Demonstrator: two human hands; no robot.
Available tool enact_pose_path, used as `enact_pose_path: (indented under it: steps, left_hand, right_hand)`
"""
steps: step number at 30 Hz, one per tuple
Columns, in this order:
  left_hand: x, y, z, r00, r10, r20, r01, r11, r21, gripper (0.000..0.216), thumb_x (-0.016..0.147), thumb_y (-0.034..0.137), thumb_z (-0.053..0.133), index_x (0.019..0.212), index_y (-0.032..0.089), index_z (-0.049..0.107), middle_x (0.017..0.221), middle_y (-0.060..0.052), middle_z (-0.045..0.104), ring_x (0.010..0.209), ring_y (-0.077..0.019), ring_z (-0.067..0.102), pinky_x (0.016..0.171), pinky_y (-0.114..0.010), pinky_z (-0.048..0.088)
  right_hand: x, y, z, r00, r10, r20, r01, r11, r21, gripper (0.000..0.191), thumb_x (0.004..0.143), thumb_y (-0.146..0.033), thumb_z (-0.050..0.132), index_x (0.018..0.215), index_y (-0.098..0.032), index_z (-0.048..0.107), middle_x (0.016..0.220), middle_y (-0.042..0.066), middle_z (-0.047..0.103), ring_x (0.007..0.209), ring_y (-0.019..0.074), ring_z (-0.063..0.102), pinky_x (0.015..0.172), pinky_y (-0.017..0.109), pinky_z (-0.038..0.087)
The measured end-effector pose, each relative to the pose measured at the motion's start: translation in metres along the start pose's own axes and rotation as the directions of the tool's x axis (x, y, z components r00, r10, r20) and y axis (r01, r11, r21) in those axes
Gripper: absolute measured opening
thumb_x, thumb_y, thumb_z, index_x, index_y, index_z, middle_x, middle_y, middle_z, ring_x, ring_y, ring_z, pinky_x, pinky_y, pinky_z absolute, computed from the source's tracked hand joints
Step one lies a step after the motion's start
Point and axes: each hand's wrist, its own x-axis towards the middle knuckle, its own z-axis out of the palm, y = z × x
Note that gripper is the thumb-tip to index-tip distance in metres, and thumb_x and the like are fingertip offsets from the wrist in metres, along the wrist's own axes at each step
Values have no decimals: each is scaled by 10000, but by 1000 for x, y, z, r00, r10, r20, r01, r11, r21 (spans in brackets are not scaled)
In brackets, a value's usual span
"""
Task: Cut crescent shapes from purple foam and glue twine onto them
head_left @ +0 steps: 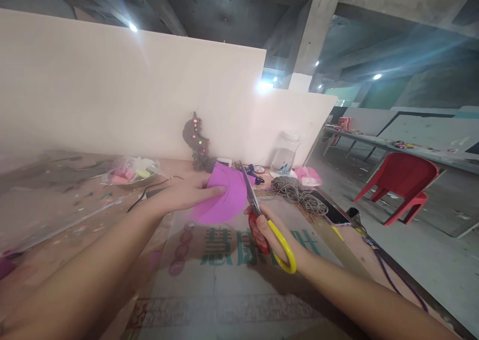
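- I see bare printed sheet point(232, 280) between both forearms, so the near middle is open.
- Ahead, a tangle of grey cord point(297, 192), a glass jar point(285, 155) and a dark ornament point(196, 143) crowd the white partition point(112, 90).
- Left, a plastic bag point(129, 172) and a black cable point(144, 194) block the tabletop.
- Right, a phone point(331, 210) lies near the table edge.
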Motion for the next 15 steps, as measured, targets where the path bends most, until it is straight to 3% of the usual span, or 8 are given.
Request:
enact_pose_path:
  steps: [15]
  left_hand:
    - [-1, -5, -4, 995, -64, -72, 66, 998, 20, 533, 780, 697, 561, 967, 223, 719, 898, -41, 724, 809, -261, 647, 658, -307, 491]
  right_hand:
    - [2, 5, -1, 1000, 14, -25, -13, 1000, 7, 563, 842, -727, 546, 1083, -224, 468, 622, -97, 296, 445, 55, 203, 375, 194, 196]
